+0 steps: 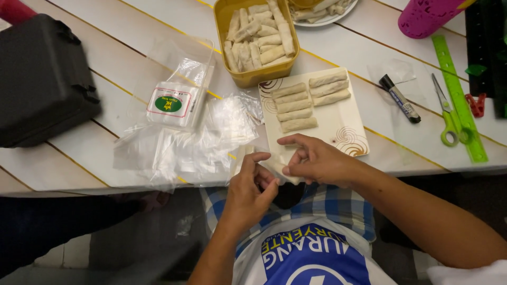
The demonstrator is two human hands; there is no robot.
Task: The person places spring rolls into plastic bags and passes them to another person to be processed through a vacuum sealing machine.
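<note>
1. The left hand (249, 191) and right hand (316, 161) meet at the near edge of the tabletop (95, 153); both pinch a pale spring roll (275, 168) in a thin clear bag, each grip pressed on it.
2. Done well, I judge, the fingers stay light so the wrapper does not tear; the plastic is held taut.
3. The roll lies just below the square plate (346, 129); its long axis seems to run from upper left to lower right, though the hands hide most of it.
4. The rolls on the plate lie crosswise; a yellow tub (222, 13) holds more.
</note>
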